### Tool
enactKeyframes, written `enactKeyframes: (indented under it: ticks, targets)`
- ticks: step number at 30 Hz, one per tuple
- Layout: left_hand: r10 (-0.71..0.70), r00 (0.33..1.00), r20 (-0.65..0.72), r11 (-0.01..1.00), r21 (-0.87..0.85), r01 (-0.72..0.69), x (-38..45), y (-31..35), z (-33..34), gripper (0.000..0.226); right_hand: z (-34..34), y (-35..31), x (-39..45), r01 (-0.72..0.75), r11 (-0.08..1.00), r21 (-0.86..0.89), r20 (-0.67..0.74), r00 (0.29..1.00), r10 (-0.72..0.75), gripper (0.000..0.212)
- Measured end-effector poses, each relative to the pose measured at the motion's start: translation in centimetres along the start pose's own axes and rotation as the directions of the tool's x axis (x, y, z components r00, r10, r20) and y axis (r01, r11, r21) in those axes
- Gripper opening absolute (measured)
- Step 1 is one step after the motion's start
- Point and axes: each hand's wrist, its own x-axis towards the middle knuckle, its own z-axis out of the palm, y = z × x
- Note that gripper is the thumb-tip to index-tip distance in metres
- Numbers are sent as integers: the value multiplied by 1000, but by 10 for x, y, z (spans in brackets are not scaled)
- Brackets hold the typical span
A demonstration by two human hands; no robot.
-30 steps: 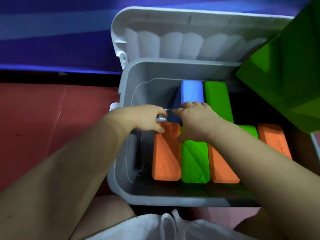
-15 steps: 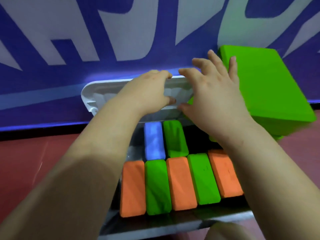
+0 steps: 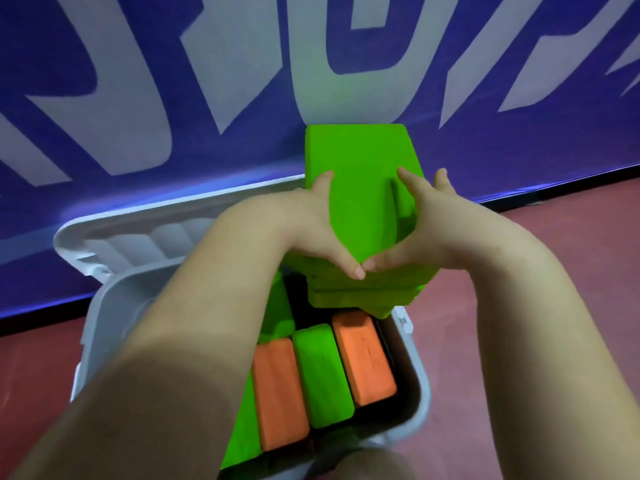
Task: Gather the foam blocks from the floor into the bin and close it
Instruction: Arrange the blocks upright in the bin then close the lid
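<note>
A grey bin [image 3: 417, 368] stands on the floor with its lid [image 3: 114, 244] swung open against the wall. Inside lie orange blocks [image 3: 363, 355] and green blocks [image 3: 322, 375] side by side. Over the bin's far right corner I hold a stack of large green foam blocks [image 3: 360, 188]. My left hand [image 3: 311, 230] grips its left side and my right hand [image 3: 422, 223] grips its right side, with both thumbs meeting on the near face. My left forearm hides the bin's left half.
A blue wall banner [image 3: 207, 98] with large white letters rises right behind the bin. Red floor mat [image 3: 540, 271] spreads to the right and left of the bin.
Both hands left the blocks in the bin, rose past the lid, then closed on the large green stack at the right. It now sits centred over the bin's far side.
</note>
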Motion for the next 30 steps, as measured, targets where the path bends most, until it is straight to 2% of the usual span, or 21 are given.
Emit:
enactKeyframes:
  ticks: [3, 9, 14, 18, 20, 22, 25, 26, 27, 30]
  targets:
    - [-7, 1000, -14, 1000, -30, 7, 4, -1, 1, 146, -1, 4, 4, 24, 998, 54, 34, 999, -26, 135]
    - [-8, 998, -69, 997, -72, 3, -23, -17, -6, 142, -6, -25, -11, 64, 998, -12, -13, 998, -64, 133]
    - [-108, 989, -100, 991, -93, 98, -85, -72, -25, 140, 4, -98, -37, 179, 978, -103, 21, 984, -178, 135]
    - [-232, 970, -71, 965, -145, 220, -139, -137, -34, 136, 30, -166, -50, 326, 934, -148, 169, 939, -301, 139]
    - [-285, 959, 8, 936, -215, 280, -154, -167, -27, 127, 50, -192, -50, 372, 909, -190, 274, 909, -314, 137]
    - [-305, 946, 111, 890, -320, 325, -159, -193, -12, 116, 73, -211, -46, 396, 896, -202, 356, 882, -309, 127]
    - [-323, 920, 220, 840, -381, 386, -154, -226, 22, 113, 104, -225, -34, 397, 902, -171, 419, 858, -298, 111]
    - [-312, 913, 262, 809, -432, 400, -151, -235, 32, 101, 111, -227, -28, 393, 907, -154, 407, 861, -304, 105]
    - [-283, 914, 292, 764, -507, 399, -146, -243, 43, 78, 117, -229, -20, 388, 913, -125, 374, 871, -319, 98]
    - [-219, 931, 291, 588, -722, 364, -131, -261, 70, 50, 132, -234, 4, 381, 921, 79, 190, 902, -389, 96]
